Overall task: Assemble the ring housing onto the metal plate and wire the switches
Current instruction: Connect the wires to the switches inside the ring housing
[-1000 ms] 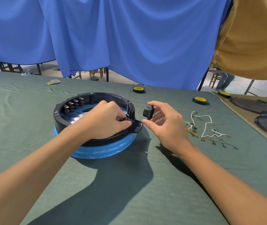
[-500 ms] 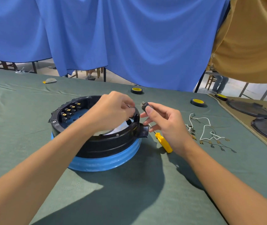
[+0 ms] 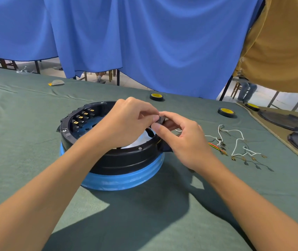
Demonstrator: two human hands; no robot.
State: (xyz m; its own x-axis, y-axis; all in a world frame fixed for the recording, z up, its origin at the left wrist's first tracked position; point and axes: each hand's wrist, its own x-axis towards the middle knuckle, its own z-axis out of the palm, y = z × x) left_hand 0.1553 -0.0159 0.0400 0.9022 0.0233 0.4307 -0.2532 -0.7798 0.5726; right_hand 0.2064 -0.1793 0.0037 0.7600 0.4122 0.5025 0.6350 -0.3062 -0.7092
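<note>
Both your hands meet over the right rim of the black ring housing (image 3: 126, 156), which sits on a ribbed blue band (image 3: 122, 180) in the middle of the tabletop (image 3: 27, 142). Inside the housing, a row of dark switches (image 3: 83, 116) with square brass terminals lines the far-left inner wall. A pale surface shows low against the right wall; whether it is the metal plate cannot be told. Your left hand (image 3: 128, 122), fingers curled, and your right hand (image 3: 184, 140), thumb against fingertips, together pinch a small black switch (image 3: 160, 120) just above the rim, its shape mostly hidden by your fingers. The housing is smooth moulded plastic, glossy on its outer wall, with small screw heads along its top edge. To your right, thin white wires (image 3: 238, 140) with brass crimp ends lie in loose loops beside a short red-and-yellow lead (image 3: 214, 146). Two black tape rolls (image 3: 156, 96) with yellow cores lie farther back. Green woven cloth, creased at left, covers the tabletop; a blue curtain (image 3: 144, 42) hangs in folds behind, and dark round lids (image 3: 285, 122) rest on tan cloth at far right.
</note>
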